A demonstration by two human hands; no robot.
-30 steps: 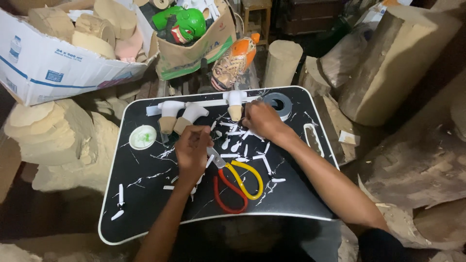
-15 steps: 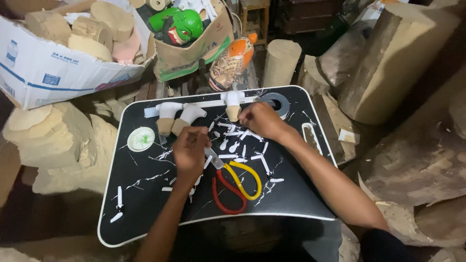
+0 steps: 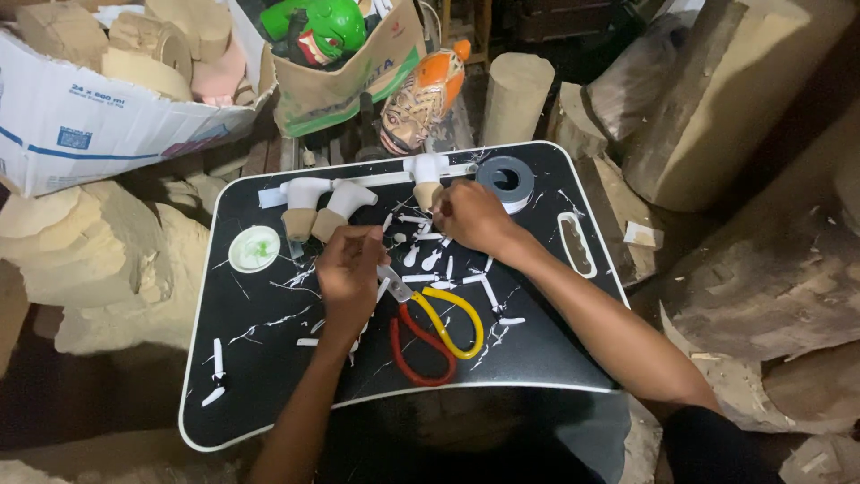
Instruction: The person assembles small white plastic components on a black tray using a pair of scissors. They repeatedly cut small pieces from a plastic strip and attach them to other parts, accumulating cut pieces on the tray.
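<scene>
Left hand [image 3: 348, 269] pinches a small white piece above the black tabletop [image 3: 269, 358]; right hand [image 3: 470, 215] closes its grip on another near the scissors [image 3: 434, 327]. Steady fingertip pressure seems wise.

A woodcarving workshop: rough wood blocks [image 3: 717, 99] at two o'clock, carved masks [image 3: 322, 27] (green, orange) at twelve, a black tray [image 3: 269, 394] littered with white chips.
</scene>
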